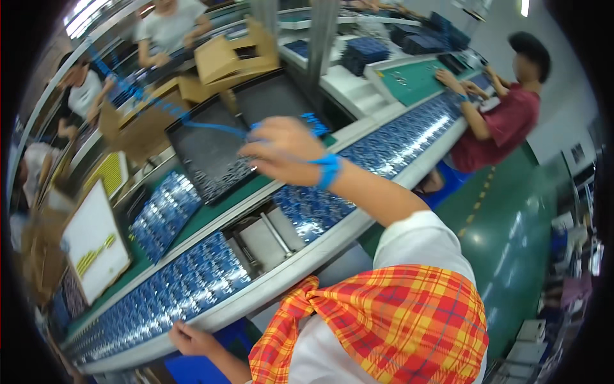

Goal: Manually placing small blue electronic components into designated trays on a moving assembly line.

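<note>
Closest to us is our orange plaid scarf (403, 313), on the near side of the black tray (208, 142), across the conveyor (281, 274). We have our right hand (284, 148) above the tray's near edge, its fingers bent down over the inside; they are blurred, so we cannot tell how far apart they are or whether they pinch anything. Small metal parts (220, 182) lie in the tray's near left corner. We see a blue wristband (330, 171) on that arm and a blue cord (211, 125) crossing above the tray. Our left hand (187, 336) is well on our side of the tray, at the conveyor's near rail, fingers loosely curled; we cannot tell whether they hold anything. Beside it, nearer us and left of the tray, lie blue boards (173, 294); more boards (400, 142) stretch to its right, where a co-worker (495, 128) reaches in. Cardboard boxes (224, 61) stand beyond the tray.
</note>
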A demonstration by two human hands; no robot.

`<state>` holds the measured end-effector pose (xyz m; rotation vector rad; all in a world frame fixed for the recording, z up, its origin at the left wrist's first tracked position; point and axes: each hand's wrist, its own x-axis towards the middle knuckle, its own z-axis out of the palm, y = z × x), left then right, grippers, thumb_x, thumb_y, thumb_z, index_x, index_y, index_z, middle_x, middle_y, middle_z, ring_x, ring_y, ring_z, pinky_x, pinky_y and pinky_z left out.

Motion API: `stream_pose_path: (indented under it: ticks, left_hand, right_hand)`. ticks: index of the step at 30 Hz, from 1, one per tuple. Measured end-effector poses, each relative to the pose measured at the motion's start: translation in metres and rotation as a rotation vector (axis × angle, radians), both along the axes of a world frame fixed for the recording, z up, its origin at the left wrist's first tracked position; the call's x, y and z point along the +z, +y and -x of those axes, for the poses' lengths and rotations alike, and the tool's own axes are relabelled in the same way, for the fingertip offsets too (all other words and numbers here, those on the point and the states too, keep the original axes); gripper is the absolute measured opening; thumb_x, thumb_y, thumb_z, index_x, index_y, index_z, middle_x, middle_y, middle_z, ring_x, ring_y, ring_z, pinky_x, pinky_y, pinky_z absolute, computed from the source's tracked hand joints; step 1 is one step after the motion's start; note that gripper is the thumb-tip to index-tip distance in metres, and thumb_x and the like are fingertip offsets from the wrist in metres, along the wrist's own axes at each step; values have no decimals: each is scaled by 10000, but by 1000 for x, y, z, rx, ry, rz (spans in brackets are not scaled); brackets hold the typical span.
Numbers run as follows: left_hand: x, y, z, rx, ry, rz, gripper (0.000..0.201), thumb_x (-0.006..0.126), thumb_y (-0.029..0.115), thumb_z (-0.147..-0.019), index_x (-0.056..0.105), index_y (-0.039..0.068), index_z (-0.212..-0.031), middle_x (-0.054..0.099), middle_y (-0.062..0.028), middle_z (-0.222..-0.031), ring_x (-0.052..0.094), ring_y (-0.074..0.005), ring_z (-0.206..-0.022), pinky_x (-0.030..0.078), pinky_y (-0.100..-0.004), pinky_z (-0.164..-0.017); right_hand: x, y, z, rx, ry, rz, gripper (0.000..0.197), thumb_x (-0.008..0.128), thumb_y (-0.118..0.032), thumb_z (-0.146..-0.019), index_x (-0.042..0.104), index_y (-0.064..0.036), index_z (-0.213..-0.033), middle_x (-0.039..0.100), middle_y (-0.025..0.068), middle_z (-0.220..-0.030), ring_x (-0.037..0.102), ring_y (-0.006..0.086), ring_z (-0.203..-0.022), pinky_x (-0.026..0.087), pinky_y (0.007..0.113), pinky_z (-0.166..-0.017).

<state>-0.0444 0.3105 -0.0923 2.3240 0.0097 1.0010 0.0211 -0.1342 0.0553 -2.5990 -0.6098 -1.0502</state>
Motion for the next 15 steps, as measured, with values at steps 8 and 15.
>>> stream_pose_path:
  ticks: [8,15]
  left_hand:
    - [0,-16,-8,-54,-114,58,175,553,89,-955,610,-68,-903,596,-159,-806,543,-279,-706,447,-372,-658]
    - [-2,-2,-10,-10,82,-22,222,541,134,-975,636,-66,-1000,660,-170,-920,622,-297,-837,486,-371,-776]
  right_hand:
    - [-113,-302,301,-1579,220,-427,528,579,-387,-886,557,-65,-1304,634,190,-1196,554,365,-1169,450,469,-954]
    - [-139,-370,287,-1579,425,-320,592,549,-373,-896,424,-153,-1432,587,174,-1285,496,339,-1251,373,536,-1008]
